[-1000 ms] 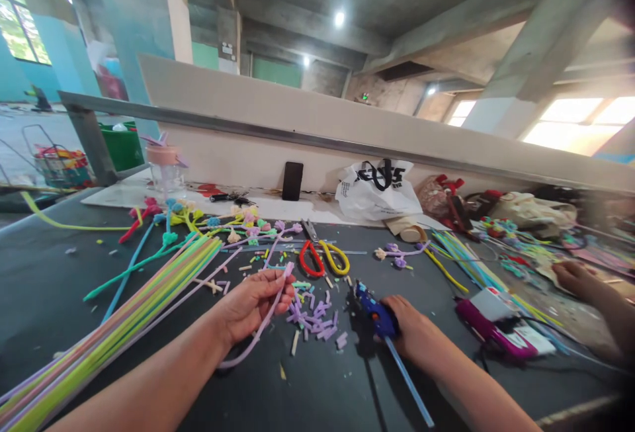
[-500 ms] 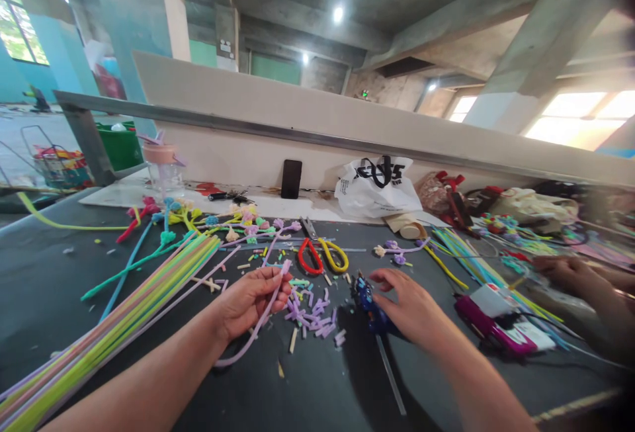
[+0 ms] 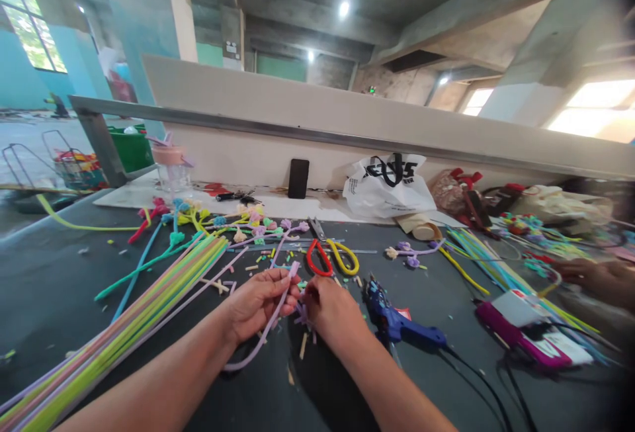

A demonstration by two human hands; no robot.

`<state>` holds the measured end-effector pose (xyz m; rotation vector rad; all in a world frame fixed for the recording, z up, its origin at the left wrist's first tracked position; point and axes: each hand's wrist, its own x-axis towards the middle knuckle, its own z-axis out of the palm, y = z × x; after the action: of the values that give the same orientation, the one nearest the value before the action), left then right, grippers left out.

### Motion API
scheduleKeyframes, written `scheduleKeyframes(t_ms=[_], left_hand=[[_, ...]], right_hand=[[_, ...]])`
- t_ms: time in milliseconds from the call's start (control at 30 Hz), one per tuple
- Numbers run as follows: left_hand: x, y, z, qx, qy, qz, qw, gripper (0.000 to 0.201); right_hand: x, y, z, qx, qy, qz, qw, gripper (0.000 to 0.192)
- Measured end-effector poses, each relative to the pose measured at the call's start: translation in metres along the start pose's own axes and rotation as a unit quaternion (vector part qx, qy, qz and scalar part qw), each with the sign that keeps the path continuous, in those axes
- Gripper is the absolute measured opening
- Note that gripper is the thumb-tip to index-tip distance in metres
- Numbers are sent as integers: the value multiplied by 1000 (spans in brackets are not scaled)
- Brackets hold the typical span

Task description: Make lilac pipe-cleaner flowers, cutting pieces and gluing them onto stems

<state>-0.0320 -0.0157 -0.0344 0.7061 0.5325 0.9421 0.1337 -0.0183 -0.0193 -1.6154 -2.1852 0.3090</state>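
My left hand (image 3: 262, 301) pinches a lilac pipe cleaner (image 3: 262, 343) near its upper end, which pokes up past the fingertips while the rest curves down to the table. Right beside it, my right hand (image 3: 335, 313) reaches down, fingers bunched, among cut lilac pipe cleaner pieces (image 3: 300, 317). The hand covers most of that pile, and what its fingertips grip is hidden. To its right a blue hot glue gun (image 3: 399, 323) rests on the table. Just beyond the hands lie scissors (image 3: 321, 247) with one red and one yellow handle.
On the left lies a bundle of coloured pipe cleaners (image 3: 163, 313), with small pipe cleaner flowers (image 3: 253, 220) behind. A phone (image 3: 298, 178), a white bag (image 3: 384, 187) and a clear jar (image 3: 173, 174) stand at the back. A magenta box (image 3: 520, 336) and another person's hand (image 3: 595, 280) are right.
My right hand has left the glue gun and moved left to the lilac pieces beside my left hand. The left hand keeps its hold on the pipe cleaner. The view has shifted slightly.
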Motion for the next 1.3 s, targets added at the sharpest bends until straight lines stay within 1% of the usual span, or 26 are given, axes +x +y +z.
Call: scheduleKeyframes(t_ms=[100,200,267,333,433,500,533,567,600,667,700,733,767,800,833,900,1033,1133,1300], left_hand=[[1,-2,0,3,-8,-8,1000,11],[1,-3,0,12,-18,-5,1000,12],[0,-4,1,23,-22,-4,999,14],[-1,-4,2,33,-25,-7,999,14],[-2,-4,4,39,-34,-9,999,14],[-3,-4,4,42,-41,-6,998,14],[-3,-4,5,44,-44,-5,998,14],[-3,-4,5,47,-47,-5,998,14],[-3,-4,5,49,-49,-6,998,14],[-3,-4,5,53,-53,-12,997,15],[-4,-4,5,55,-53,-15,997,15],[-4,-5,6,59,-53,-18,997,15],[-4,-5,6,65,-55,-21,996,15],[-5,-6,7,72,-56,-24,996,15],[-5,-7,8,78,-59,-29,995,15],[-5,-9,10,88,-66,-39,993,14],[-4,-12,11,99,-78,-52,991,14],[-4,-13,11,106,-79,-53,990,15],[-5,-13,11,106,-81,-52,990,13]], right_hand=[[-5,-5,3,-98,-31,-16,995,13],[-7,-8,2,-131,-43,-26,990,19],[-8,-5,0,-108,-47,-25,993,22],[-9,-1,0,-59,-40,-15,997,23],[-10,7,0,21,-5,22,1000,21],[-9,10,1,91,26,59,994,16],[-9,11,2,145,39,79,985,14],[-8,11,1,214,48,96,971,11],[-8,10,0,290,55,110,949,9],[-8,7,-5,433,61,125,891,12],[-9,6,-8,486,65,123,863,14],[-10,4,-11,526,70,118,840,16],[-11,3,-14,553,74,111,822,16],[-12,2,-17,571,74,102,811,16],[-12,1,-19,581,69,92,806,15],[-13,0,-20,580,62,72,809,14],[-13,2,-17,523,82,40,848,12],[-12,5,-12,480,85,20,873,8],[-11,9,-7,444,90,10,891,6]])
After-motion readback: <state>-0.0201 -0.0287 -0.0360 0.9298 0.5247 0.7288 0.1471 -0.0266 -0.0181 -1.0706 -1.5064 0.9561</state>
